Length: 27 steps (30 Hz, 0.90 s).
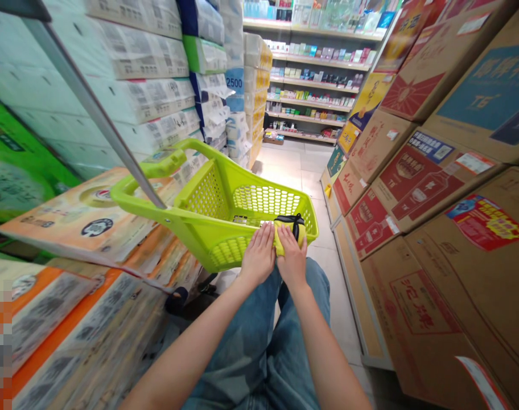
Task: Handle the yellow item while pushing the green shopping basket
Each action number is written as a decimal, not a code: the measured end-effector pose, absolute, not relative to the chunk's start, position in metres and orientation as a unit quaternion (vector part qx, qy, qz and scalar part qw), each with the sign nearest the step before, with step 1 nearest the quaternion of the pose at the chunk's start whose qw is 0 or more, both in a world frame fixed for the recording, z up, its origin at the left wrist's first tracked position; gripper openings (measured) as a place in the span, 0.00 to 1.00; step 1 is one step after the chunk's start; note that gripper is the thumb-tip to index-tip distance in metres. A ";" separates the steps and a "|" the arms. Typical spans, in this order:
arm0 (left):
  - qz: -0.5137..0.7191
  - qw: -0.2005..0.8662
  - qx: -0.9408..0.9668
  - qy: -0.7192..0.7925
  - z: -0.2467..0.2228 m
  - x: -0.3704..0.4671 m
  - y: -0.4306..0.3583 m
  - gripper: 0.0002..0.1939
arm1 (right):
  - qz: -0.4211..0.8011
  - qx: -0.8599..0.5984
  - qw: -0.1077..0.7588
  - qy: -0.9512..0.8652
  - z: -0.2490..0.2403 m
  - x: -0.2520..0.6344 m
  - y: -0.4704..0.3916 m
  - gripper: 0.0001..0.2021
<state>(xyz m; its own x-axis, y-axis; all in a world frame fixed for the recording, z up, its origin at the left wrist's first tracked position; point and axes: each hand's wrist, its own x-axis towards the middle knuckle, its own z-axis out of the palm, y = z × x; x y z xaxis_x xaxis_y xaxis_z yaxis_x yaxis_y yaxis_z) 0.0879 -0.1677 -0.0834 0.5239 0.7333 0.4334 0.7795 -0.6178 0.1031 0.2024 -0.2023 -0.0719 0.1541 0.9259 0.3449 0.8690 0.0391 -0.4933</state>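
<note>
A lime-green shopping basket [200, 228] with perforated sides and a metal pull handle [97, 114] stands in front of my knees. My left hand [259, 253] lies flat on its near rim, fingers stretched and side by side, with nothing seen in its grasp. Just right of it, a small yellow pouch [302, 233] with a black top and strap rests at the basket's near right edge. My right hand [290, 250] lies on the pouch with its fingers spread. Small items on the basket floor are too small to make out.
Wrapped paper packs [161, 97] are stacked high at the left, above orange cartons [93, 228]. Brown cardboard boxes [439, 285] line the right side. Shelves of small goods [311, 80] stand at the aisle's far end, beyond the tiled floor [285, 154].
</note>
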 end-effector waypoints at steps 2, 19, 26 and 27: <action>-0.227 0.057 -0.868 -0.438 -0.083 0.089 -0.168 0.31 | 0.037 -0.698 0.317 -0.641 -0.078 0.224 -0.208 0.40; -0.234 0.056 -0.868 -0.434 -0.085 0.089 -0.167 0.34 | 0.007 -0.731 0.325 -0.599 -0.084 0.212 -0.199 0.41; -0.238 0.054 -0.867 -0.435 -0.086 0.090 -0.168 0.34 | 0.019 -0.679 0.306 -0.667 -0.077 0.214 -0.204 0.40; -0.237 0.056 -0.866 -0.438 -0.085 0.090 -0.168 0.34 | 0.013 -0.681 0.309 -0.664 -0.080 0.223 -0.207 0.41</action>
<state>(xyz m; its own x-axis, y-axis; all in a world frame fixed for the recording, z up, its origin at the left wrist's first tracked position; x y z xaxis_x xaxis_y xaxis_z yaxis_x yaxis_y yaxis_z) 0.0901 -0.1680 -0.0850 0.5045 0.7311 0.4593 0.7838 -0.6109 0.1115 0.2235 -0.2067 -0.0799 0.1179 0.9120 0.3929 0.8959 0.0730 -0.4383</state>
